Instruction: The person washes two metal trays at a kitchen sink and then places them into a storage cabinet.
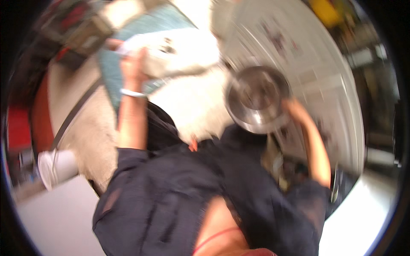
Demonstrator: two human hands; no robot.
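Note:
My left hand (134, 65) grips the left end of a white, bulky bag-like object (189, 52) with small dark marks. Blur and glare hide its exact kind. On the other side, my right hand (295, 110) holds the right rim of a round stainless steel bowl (232, 99). The bowl's inside looks dark and brownish, and I cannot tell whether that is contents or reflection. A gap of floor separates the bag from the bowl in the picture, though their ends come close.
A teal sheet or board (110, 76) lies beyond my left hand. Pale floor (192, 105) shows before my legs. A large white panelled surface (323, 64) with printed marks flanks the bowl. At left are a white bucket (61, 168), a pale flat surface (61, 217) and a red object (19, 128).

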